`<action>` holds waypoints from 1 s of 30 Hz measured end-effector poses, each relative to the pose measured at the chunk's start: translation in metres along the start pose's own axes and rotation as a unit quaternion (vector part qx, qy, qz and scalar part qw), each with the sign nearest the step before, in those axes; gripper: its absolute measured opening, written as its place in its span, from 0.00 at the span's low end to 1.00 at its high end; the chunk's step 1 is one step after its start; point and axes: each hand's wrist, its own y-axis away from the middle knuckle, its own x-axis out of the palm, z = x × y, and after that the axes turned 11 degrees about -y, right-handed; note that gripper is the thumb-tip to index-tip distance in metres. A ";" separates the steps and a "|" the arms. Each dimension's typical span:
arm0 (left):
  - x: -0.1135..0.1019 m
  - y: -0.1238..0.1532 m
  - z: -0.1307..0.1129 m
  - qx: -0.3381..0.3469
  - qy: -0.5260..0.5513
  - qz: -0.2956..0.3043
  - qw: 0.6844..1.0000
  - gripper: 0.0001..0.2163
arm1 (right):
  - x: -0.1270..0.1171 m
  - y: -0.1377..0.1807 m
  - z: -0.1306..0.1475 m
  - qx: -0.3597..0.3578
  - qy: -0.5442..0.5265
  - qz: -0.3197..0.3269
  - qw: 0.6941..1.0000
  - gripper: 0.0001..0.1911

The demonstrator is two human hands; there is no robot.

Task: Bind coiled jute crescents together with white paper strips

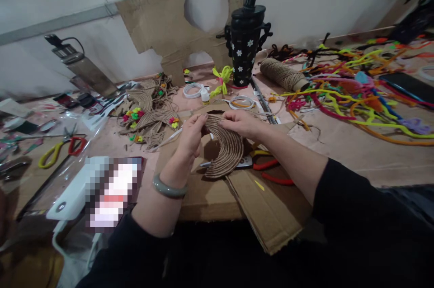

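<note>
A curved, crescent-like piece covered in rows of brown twine (228, 152) is held up between my two hands. My left hand (192, 136) pinches its upper left end. The fingers of my right hand (242, 124) are closed on its upper right edge. Its lower end hangs just above the cardboard (196, 193) on the table. Under my right forearm lie scissors with red and yellow handles (271, 171), their blades partly covered by the twine piece. A narrow cardboard strip (267, 215) reaches over the table's front edge.
Similar twine crescents with colourful knots (152, 118) lie at left. Behind stand a black flowered tumbler (242, 48), a tilted bottle (90, 73) and cut cardboard (159, 12). A twine spool (283, 74) and tangled bright cords (356, 98) lie right. More scissors (52, 154) and a power bank (73, 195) lie left.
</note>
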 end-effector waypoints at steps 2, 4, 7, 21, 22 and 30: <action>-0.001 -0.001 0.000 0.005 -0.007 0.000 1.000 0.08 | 0.000 0.000 0.001 0.002 0.001 -0.001 1.000 0.11; 0.000 0.000 0.000 0.005 -0.011 -0.001 1.000 0.08 | 0.001 0.000 0.002 0.008 -0.001 0.000 1.000 0.11; 0.000 0.000 0.000 0.000 -0.011 0.000 1.000 0.08 | 0.001 0.001 0.004 0.018 -0.010 0.003 1.000 0.09; -0.004 -0.004 0.003 0.011 -0.009 -0.037 0.999 0.12 | 0.001 0.000 0.002 0.015 -0.008 -0.015 1.000 0.08; -0.004 -0.004 0.003 0.004 -0.002 -0.042 0.999 0.12 | 0.001 0.000 0.002 0.014 -0.010 -0.022 1.000 0.08; 0.001 0.002 0.000 -0.028 -0.046 0.046 0.997 0.12 | -0.001 -0.004 -0.003 0.007 -0.080 -0.073 0.994 0.08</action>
